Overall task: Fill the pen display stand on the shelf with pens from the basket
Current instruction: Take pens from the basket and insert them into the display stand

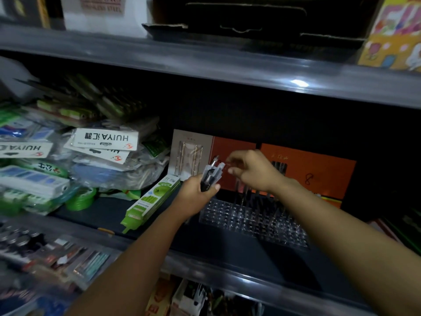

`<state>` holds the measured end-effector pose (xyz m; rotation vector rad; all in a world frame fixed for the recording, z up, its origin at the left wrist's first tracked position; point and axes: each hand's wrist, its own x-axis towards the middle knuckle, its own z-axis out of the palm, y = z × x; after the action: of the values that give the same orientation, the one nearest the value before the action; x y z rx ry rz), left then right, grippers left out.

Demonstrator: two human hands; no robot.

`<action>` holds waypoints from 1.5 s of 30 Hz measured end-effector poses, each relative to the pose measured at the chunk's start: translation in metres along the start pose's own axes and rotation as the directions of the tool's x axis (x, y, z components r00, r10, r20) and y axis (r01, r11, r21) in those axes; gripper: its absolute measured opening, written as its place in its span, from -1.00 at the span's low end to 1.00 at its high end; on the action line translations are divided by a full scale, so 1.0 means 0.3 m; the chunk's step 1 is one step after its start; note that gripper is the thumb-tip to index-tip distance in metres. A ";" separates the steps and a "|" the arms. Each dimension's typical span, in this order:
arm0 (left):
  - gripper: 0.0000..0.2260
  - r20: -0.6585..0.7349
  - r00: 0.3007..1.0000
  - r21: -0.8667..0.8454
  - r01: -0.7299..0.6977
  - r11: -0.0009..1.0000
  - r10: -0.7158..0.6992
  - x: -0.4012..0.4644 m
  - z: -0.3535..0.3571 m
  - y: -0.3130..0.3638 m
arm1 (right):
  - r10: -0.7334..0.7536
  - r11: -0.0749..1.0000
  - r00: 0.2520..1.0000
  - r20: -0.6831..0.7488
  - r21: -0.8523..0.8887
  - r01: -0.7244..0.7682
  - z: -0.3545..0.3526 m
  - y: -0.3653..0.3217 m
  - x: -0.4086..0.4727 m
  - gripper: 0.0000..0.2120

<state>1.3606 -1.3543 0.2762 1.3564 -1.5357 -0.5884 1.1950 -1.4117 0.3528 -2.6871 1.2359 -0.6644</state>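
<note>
A clear plastic pen display stand (248, 218) with several rows of holes sits on the dark shelf, low and right of centre. A few pens (247, 193) stand in its back rows. My left hand (197, 195) grips a bundle of pens (211, 173) upright, just above the stand's left end. My right hand (252, 171) hovers over the stand, fingers curled, its fingertips pinching at the top of a pen in the bundle. The basket is not in view.
Orange gift boxes (307, 169) stand behind the stand. A green-and-white box (151, 199) lies to the left, beside a heap of bagged stationery (100, 151). The upper shelf edge (205, 65) overhangs the shelf. More goods fill the lower shelf (57, 254).
</note>
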 end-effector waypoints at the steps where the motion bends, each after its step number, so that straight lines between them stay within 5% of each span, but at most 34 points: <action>1: -0.82 -0.016 1.000 0.019 -0.003 1.000 0.004 0.001 0.003 -0.003 | -0.023 0.998 1.000 -0.013 0.050 0.024 -0.013 -0.020 -0.010 -0.77; 16: -0.90 -0.054 0.998 0.088 -0.008 0.996 0.013 -0.033 -0.004 0.017 | -0.090 0.979 0.996 0.002 0.181 0.088 -0.065 -0.126 -0.057 -0.94; 23: -0.80 -0.077 0.997 0.120 0.005 0.993 0.004 -0.037 -0.037 0.006 | -0.086 0.983 0.983 -0.162 0.147 0.110 -0.101 -0.122 -0.043 -0.91; 29: -0.76 -0.114 0.993 0.150 0.057 0.987 -0.040 -0.050 -0.082 -0.032 | 0.050 0.992 0.964 -0.260 0.123 -0.018 -0.158 -0.066 -0.016 -0.86; 37: -0.83 -0.120 0.992 0.157 0.045 0.987 -0.026 -0.040 -0.080 -0.021 | 0.084 0.993 0.989 -0.120 -0.074 -0.094 -0.083 0.008 -0.020 -0.77; 45: -0.77 -0.111 0.994 0.208 0.019 0.978 0.005 -0.008 -0.038 -0.030 | -0.034 0.958 0.997 -0.062 -0.288 0.015 0.000 0.002 0.002 -0.83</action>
<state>1.3747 -1.3518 0.2726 1.5274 -1.5350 -0.3560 1.1947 -1.4125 0.3528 -2.9382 1.4184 -0.6253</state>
